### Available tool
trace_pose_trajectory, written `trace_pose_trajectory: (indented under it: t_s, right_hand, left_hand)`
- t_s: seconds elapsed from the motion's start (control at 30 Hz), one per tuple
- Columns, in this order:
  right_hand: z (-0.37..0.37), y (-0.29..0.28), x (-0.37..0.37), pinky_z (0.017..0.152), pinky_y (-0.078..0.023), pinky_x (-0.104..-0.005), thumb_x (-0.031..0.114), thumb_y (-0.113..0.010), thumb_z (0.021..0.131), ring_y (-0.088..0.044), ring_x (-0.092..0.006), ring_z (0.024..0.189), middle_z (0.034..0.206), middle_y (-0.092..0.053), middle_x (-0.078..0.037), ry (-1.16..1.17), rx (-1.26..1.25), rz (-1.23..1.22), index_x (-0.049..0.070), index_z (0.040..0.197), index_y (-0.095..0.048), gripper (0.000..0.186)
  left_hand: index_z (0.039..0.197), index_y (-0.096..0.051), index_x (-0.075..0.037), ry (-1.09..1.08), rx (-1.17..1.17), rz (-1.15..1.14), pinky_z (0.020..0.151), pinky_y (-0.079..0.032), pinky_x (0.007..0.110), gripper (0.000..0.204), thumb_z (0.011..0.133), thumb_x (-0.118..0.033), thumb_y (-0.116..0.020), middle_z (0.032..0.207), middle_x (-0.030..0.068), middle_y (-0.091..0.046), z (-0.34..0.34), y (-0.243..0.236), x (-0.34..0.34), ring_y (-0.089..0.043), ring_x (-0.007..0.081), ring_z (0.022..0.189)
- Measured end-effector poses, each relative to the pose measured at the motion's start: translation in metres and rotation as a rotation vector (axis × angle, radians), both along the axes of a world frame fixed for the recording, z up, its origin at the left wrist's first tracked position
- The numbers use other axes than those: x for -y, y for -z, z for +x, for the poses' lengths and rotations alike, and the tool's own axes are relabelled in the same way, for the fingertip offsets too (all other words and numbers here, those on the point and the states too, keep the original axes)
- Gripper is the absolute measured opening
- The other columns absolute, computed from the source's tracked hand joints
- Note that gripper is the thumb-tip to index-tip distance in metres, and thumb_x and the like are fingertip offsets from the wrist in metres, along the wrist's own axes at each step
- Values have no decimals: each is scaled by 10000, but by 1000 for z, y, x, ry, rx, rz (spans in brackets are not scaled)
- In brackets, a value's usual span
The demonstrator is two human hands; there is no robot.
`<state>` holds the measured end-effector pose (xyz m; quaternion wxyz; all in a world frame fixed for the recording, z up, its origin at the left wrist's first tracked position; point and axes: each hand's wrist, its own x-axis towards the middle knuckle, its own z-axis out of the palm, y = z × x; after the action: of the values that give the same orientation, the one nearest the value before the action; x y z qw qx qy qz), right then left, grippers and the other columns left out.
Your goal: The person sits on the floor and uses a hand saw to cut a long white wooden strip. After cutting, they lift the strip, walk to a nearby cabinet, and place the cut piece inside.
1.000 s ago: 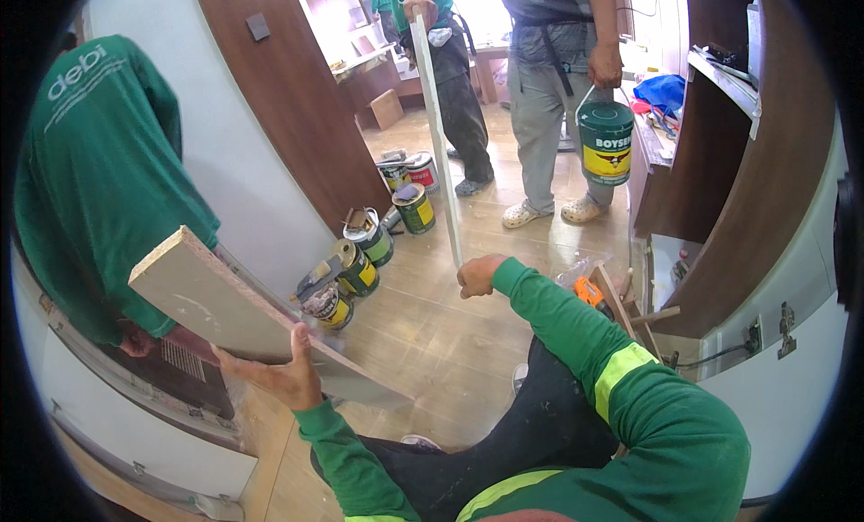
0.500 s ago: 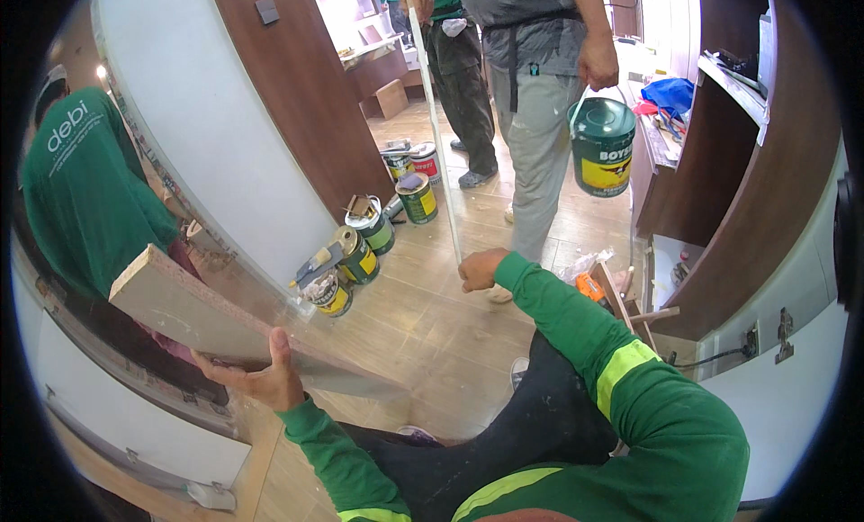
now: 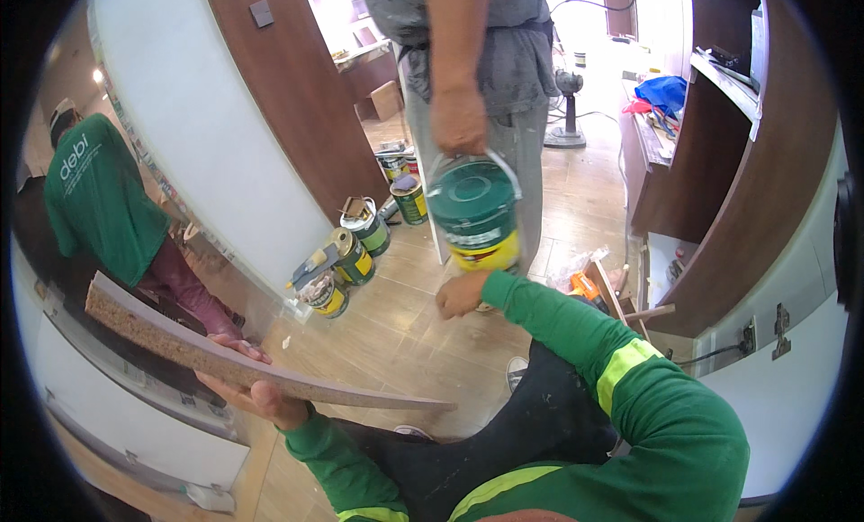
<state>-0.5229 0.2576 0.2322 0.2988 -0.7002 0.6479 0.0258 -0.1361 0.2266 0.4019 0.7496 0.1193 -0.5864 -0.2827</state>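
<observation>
Board: long chipboard panel (image 3: 234,364) w/ pale face, held edge-on, slanting from upper left down to a thin tip at centre, above the wood floor (image 3: 405,342).
Co-worker w/ bucket: person standing just ahead, hand (image 3: 459,119) on the wire handle of a green paint bucket (image 3: 474,211); bucket hangs right above the wearer's rt hand.
Other co-worker: person in green shirt (image 3: 99,198) at far left, back turned, beside the curved white wall (image 3: 198,135).
Cans: cluster of paint cans (image 3: 346,256) on floor at wall base, some open, well apart from board.
Left hand (image 3: 247,391): under the board, palm up, fingers wrapped over its edge; grip closed on board.
Right hand (image 3: 461,294): fist-like, near the bucket's bottom; can't tell if grip holds anything.
</observation>
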Motion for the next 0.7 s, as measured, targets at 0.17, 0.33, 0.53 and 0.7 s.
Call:
trace_pose_trajectory:
  t_s: [0.17,0.33,0.53,0.7]
  right_hand:
    - [115,-17,-49,754,-571,-426,408,-688,938,-717,-248,880,905,-740,-92,-179,242,369,27,1043,-747,400]
    - [150,8,-78,794,-572,-503,355,-705,882,-725,-357,923,974,-757,-176,-449,-117,73,14,1022,-777,375]
    - [143,18,-59,846,-582,-543,329,-720,855,-746,-364,992,1019,-782,-193,-362,-144,58,21,968,-807,340]
    - [135,28,-52,859,-582,-538,324,-709,856,-738,-382,1016,1083,-771,-212,-366,-166,29,8,1040,-790,374]
  left_hand:
    - [1613,-258,2,406,-50,-5,878,-502,331,1199,735,-584,-827,1530,173,-437,5,14,-4,-555,195,1045]
    - [1606,-251,8,518,-136,48,892,-479,330,1262,688,-572,-894,1554,157,-396,-16,6,-36,-532,198,1063]
    - [1521,-363,4,349,32,74,811,-497,301,1311,589,-720,-934,1370,105,-461,-38,1,-51,-551,161,1004]
    - [1533,-354,-45,188,78,140,740,-483,254,1433,469,-811,-932,1275,69,-542,-56,2,-55,-564,128,897]
